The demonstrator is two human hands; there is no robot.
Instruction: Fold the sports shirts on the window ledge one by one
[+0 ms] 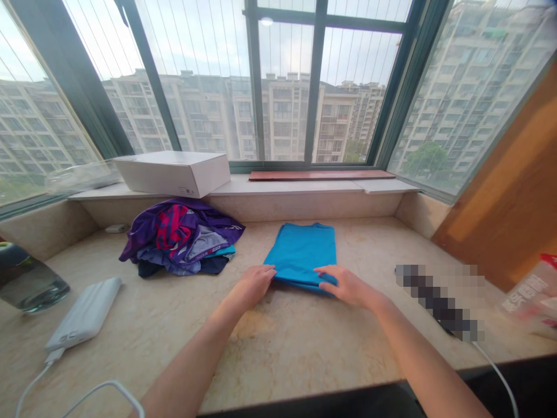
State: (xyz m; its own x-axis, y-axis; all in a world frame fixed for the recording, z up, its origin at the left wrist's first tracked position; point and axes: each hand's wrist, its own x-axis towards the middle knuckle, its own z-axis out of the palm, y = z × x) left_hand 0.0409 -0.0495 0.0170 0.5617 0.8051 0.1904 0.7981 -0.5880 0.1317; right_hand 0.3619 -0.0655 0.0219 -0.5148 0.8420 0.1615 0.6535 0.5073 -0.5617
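a white box [174, 175] sat on the window ledge [282, 187], its front corner jutting past the edge, with a clear plastic item [80, 175] just beside it on the left. a long reddish-brown board [322, 175] lay flat along the same ledge. below, on the stone counter [369, 244], a small white object [116, 229] rested near the back left. a transparent container [32, 284] stood at the left edge, near a white power bank [85, 313] with a white cable [32, 383] plugged in. to the right lay a pixelated object [439, 302], near a red-topped bag [535, 296] and an orange-brown wooden panel [500, 186]. apartment buildings [287, 122] showed beyond the green-framed window [319, 87].
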